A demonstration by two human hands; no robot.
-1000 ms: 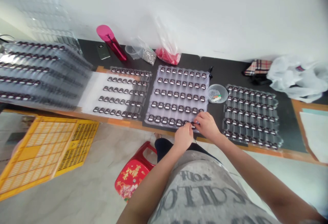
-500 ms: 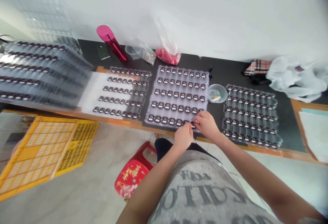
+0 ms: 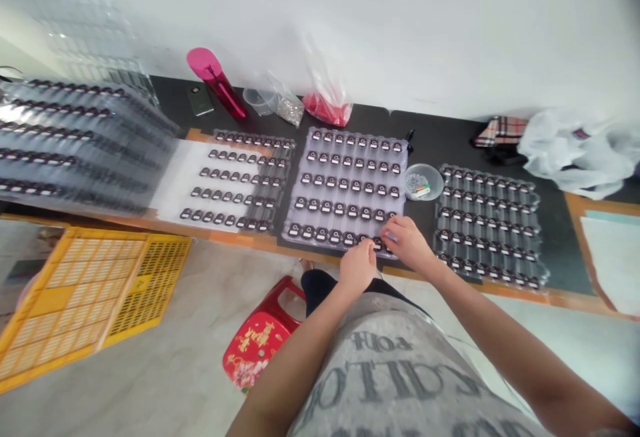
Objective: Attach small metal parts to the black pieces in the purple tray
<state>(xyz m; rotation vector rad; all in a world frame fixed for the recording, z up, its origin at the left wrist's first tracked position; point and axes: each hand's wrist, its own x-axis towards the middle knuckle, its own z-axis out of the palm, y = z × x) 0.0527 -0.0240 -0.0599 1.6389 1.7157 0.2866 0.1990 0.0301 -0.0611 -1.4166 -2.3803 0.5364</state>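
Hands meeting at near-right corner of middle tray

Left hand (image 3: 358,265), fingertips bunched, at a dark piece (image 3: 377,244) in the tray's nearest row; can't tell if it pinches the piece or just steadies it. Right hand (image 3: 407,240) just beside, thumb and fingers drawn in over the same corner; anything between them too small to tell. Hands this close probably means one braces while the other does fine work.

Middle tray (image 3: 345,197) lies flat, square to the body, near side along the bench edge, likely for easy reach. Five rows of pieces, labels mostly facing the person, presumably so each reads the same way; grooves likely stop rolling.

Clear dish (image 3: 438,185) with small bits sits just right of the tray, seemingly handy for the right hand. Right tray (image 3: 489,212) beyond it, also filled; left tray (image 3: 270,171) partly over a white sheet (image 3: 173,173). Tray stack (image 3: 125,150) at far left, layered, likely to save bench (image 3: 450,133) space. Red-filled bag (image 3: 327,111) against the wall, out of the way.
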